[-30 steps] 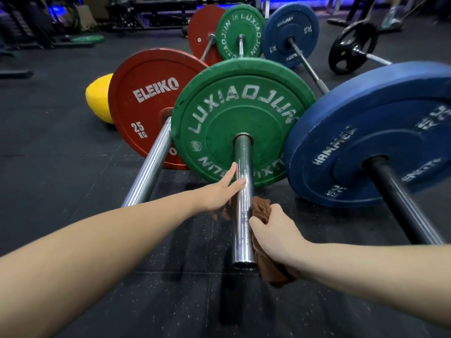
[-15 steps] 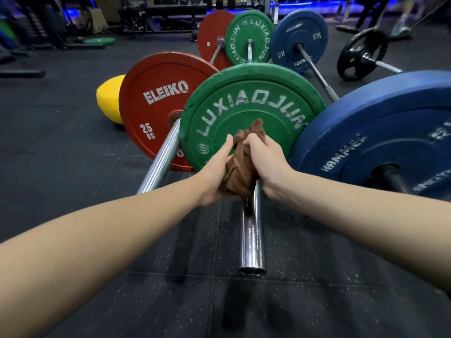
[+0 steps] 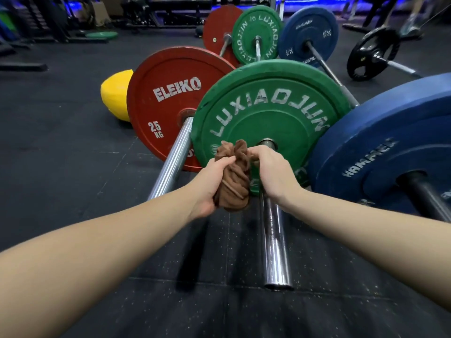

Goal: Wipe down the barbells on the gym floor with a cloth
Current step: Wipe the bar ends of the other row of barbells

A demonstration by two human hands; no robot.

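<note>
the left hand (image 3: 210,181) is curled tight round a bunched brown cloth (image 3: 234,184), and the right hand (image 3: 273,172) pinches the cloth's top edge from the right. the cloth sits just left of the chrome sleeve (image 3: 274,240), in front of the green plate (image 3: 268,106). a red plate (image 3: 166,98) crowds in on the left and a blue plate (image 3: 380,152) on the right. a yellow ball (image 3: 114,93) lies far left.

Gym: loaded barbells (image 3: 274,242) before me on black rubber floor (image 3: 61,147), benches (image 3: 170,11) upper centre of frame.
</note>
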